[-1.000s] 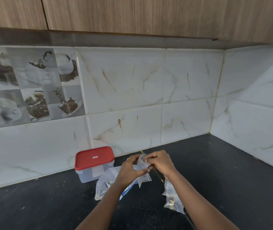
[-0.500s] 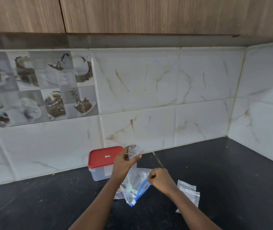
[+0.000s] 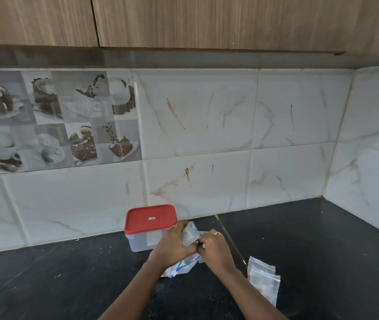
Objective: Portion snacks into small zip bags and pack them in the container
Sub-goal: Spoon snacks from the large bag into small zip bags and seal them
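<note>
My left hand (image 3: 173,244) and my right hand (image 3: 215,249) meet in front of me and both pinch a small clear zip bag (image 3: 190,233) held above the counter. Under them lies a larger clear bag with a blue zip strip (image 3: 180,267), partly hidden by my hands. A clear container with a red lid (image 3: 150,219) stands shut just behind my left hand, against the wall. Two small zip bags (image 3: 263,279) lie flat to the right of my right forearm; the nearer one holds something brownish.
The black counter (image 3: 310,250) runs into a corner at the right, where tiled walls (image 3: 207,135) meet. Wooden cupboards (image 3: 207,21) hang overhead. Crumbs dot the counter at the left.
My right hand has left the big bag's blue strip and come up to the small bag in my left hand. The view has shifted slightly.
</note>
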Demonstrator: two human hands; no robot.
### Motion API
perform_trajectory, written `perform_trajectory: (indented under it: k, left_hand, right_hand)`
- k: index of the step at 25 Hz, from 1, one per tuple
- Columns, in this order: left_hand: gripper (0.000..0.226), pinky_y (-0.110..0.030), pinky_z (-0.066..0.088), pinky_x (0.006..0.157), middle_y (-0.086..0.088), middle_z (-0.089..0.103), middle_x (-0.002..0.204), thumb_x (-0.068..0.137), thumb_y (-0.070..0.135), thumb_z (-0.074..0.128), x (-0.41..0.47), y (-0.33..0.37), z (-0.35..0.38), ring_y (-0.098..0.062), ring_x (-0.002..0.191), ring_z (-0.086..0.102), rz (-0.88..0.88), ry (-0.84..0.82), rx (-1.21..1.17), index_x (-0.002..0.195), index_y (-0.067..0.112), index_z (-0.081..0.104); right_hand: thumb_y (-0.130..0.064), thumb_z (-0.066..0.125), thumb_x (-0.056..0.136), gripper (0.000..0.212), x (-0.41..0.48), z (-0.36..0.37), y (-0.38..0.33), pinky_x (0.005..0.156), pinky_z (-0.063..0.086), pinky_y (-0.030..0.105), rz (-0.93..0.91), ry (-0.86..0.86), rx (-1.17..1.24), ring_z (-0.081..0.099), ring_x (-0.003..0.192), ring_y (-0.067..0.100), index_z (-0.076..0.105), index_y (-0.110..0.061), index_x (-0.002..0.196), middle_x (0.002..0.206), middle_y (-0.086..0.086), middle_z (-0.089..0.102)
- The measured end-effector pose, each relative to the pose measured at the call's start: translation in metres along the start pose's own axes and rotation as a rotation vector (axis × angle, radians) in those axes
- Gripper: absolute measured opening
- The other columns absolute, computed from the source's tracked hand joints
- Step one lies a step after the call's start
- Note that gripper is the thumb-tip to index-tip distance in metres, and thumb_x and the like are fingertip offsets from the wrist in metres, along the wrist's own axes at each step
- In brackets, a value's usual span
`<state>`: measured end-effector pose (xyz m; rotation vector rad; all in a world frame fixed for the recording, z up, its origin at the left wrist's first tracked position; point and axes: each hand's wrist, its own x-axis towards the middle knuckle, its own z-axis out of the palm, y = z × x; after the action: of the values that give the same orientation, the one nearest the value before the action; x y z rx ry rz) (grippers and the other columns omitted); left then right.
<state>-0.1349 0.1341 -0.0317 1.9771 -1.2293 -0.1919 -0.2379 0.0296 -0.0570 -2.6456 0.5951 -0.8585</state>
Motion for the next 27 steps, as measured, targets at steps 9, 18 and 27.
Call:
perform_trajectory:
  k: [9, 18, 27]
  left_hand:
    - [0.057, -0.004, 0.038, 0.073, 0.002, 0.062, 0.112, 0.070, 0.025, 0.077, 0.002, -0.013, -0.007, -0.013, 0.097, 0.058, -0.026, -0.082, 0.118, 0.120, 0.017, 0.052]
    - [0.050, -0.007, 0.038, 0.063, 0.001, 0.064, 0.096, 0.070, 0.021, 0.073, -0.003, -0.003, -0.013, -0.010, 0.082, 0.055, -0.029, 0.048, 0.058, 0.118, 0.015, 0.057]
    - [0.048, -0.003, 0.036, 0.058, 0.015, 0.055, 0.075, 0.069, 0.007, 0.070, -0.006, 0.004, -0.031, 0.003, 0.060, 0.048, 0.041, 0.050, 0.016, 0.116, 0.012, 0.060]
  right_hand:
    - [-0.045, 0.077, 0.068, 0.038, -0.008, 0.002, 0.006, 0.066, 0.043, 0.022, 0.162, -0.193, 0.108, 0.058, 0.074, 0.015, 0.066, -0.013, 0.085, 0.084, 0.002, 0.069]
    - [0.001, 0.048, 0.088, 0.034, 0.020, -0.006, -0.021, 0.093, 0.044, 0.033, 0.052, -0.758, -0.082, 0.055, 0.114, 0.030, 0.064, -0.008, 0.116, 0.126, 0.014, 0.057]
    - [-0.017, 0.029, 0.102, 0.029, 0.027, 0.031, -0.038, 0.101, 0.037, 0.032, -0.139, -0.825, -0.464, 0.048, 0.110, 0.019, 0.047, -0.011, 0.123, 0.108, 0.007, 0.057]
